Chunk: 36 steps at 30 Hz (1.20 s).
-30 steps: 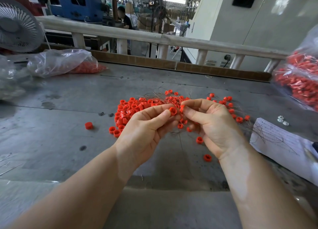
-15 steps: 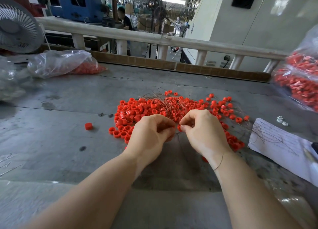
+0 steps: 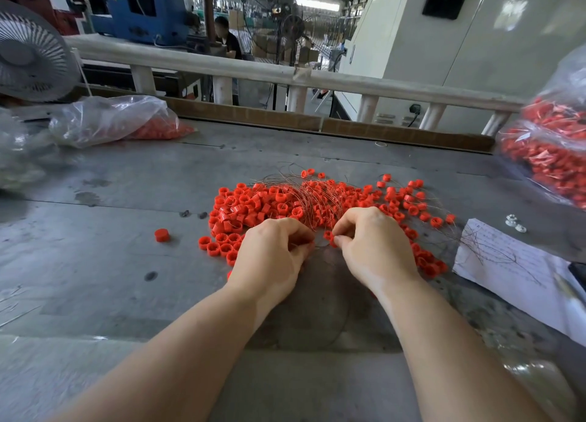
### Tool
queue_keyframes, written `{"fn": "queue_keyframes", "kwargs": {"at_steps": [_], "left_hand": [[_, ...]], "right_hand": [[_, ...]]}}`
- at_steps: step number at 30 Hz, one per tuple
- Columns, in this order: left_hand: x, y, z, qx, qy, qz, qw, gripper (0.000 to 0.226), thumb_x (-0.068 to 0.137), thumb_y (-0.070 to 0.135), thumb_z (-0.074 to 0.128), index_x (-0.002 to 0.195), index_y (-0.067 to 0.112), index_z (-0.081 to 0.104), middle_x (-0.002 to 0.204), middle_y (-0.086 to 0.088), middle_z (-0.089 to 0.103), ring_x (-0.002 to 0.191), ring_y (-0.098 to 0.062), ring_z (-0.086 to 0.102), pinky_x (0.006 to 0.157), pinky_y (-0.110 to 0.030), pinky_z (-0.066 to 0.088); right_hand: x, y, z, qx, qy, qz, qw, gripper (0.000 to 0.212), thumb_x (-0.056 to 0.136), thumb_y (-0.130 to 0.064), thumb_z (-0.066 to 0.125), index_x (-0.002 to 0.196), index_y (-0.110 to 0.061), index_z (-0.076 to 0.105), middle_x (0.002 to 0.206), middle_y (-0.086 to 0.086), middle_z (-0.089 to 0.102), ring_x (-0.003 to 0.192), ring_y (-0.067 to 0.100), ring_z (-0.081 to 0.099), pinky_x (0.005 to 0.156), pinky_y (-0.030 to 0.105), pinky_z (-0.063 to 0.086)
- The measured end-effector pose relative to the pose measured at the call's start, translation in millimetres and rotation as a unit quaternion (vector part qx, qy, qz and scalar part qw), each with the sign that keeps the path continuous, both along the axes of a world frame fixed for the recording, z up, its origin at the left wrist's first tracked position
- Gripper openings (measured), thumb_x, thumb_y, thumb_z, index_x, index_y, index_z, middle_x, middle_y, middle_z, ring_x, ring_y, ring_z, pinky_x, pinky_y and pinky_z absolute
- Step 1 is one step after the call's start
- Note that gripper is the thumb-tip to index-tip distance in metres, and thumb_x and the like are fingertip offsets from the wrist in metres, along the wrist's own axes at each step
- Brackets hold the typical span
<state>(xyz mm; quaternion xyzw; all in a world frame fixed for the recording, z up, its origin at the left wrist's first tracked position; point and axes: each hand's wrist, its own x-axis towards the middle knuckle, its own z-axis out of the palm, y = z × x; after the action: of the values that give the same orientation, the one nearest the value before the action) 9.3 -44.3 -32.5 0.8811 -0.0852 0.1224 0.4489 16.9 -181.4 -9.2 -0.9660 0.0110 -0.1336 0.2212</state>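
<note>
The right hand pinched one small red plastic ring between thumb and finger, just above the grey metal table. The left hand was close beside it, fingers curled in tight, pinching what looked like a thin metal wire. The hands were tip to tip, likely so the wire could go into the ring. The big pile of red rings lay just behind them, easy to reach.
</note>
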Motion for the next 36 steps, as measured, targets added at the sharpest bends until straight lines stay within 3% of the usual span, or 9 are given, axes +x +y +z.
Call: {"fn": "queue_keyframes", "kwargs": {"at_steps": [3,8,15,20,30,36], "left_hand": [[-0.6,0.4,-0.7,0.014,-0.007,0.001,1.000,0.018,0.086,0.014,0.066,0.102,0.021,0.070,0.082,0.015,0.061,0.062,0.004,0.053,0.061,0.001,0.041],[-0.8,-0.5,-0.2,0.029,-0.019,0.001,0.999,0.019,0.087,0.015,0.065,0.105,0.020,0.071,0.093,0.009,0.069,0.065,0.001,0.053,0.065,0.001,0.038],[-0.8,-1.9,0.7,0.039,-0.027,0.009,0.999,0.019,0.086,0.018,0.067,0.104,0.021,0.071,0.093,0.008,0.068,0.072,-0.001,0.054,0.066,-0.002,0.037],[-2.4,-2.7,1.1,0.067,-0.056,0.016,0.996,0.010,0.084,0.018,0.068,0.092,0.020,0.073,0.082,0.016,0.048,0.067,0.004,0.043,0.065,0.004,0.030],[-6.9,-5.2,2.7,0.081,-0.119,-0.004,0.990,0.006,0.083,0.013,0.069,0.087,0.013,0.074,0.075,0.019,0.040,0.067,0.002,0.041,0.066,0.000,0.031],[-6.2,-5.4,0.1,0.092,-0.111,-0.013,0.989,0.008,0.085,0.015,0.068,0.090,0.013,0.074,0.080,0.014,0.044,0.074,-0.005,0.044,0.063,-0.003,0.033]], "right_hand": [[1.5,-0.3,-1.0,-0.003,0.004,-0.004,1.000,0.019,0.086,-0.014,0.064,0.074,-0.028,0.058,0.076,-0.005,0.061,0.072,0.014,0.054,0.064,0.024,0.040],[2.0,0.2,-0.6,-0.004,0.009,-0.004,1.000,0.011,0.087,-0.015,0.063,0.086,-0.023,0.071,0.090,-0.001,0.070,0.085,0.017,0.063,0.072,0.027,0.051],[2.2,-0.7,-0.6,0.006,-0.014,0.001,1.000,0.015,0.090,-0.014,0.060,0.093,-0.019,0.074,0.096,0.000,0.072,0.090,0.018,0.065,0.072,0.024,0.045],[3.0,-2.0,0.2,0.019,-0.068,-0.005,0.997,0.016,0.090,-0.014,0.060,0.098,-0.018,0.073,0.104,-0.001,0.069,0.100,0.017,0.061,0.081,0.027,0.045],[3.1,-4.7,-1.3,-0.006,-0.065,-0.027,0.997,0.020,0.090,-0.011,0.057,0.098,-0.022,0.073,0.099,-0.003,0.071,0.095,0.017,0.063,0.080,0.030,0.051],[3.1,-5.5,-3.8,-0.043,-0.050,-0.037,0.997,0.022,0.090,-0.009,0.057,0.101,-0.023,0.071,0.098,-0.002,0.071,0.095,0.019,0.063,0.077,0.031,0.052]]}}
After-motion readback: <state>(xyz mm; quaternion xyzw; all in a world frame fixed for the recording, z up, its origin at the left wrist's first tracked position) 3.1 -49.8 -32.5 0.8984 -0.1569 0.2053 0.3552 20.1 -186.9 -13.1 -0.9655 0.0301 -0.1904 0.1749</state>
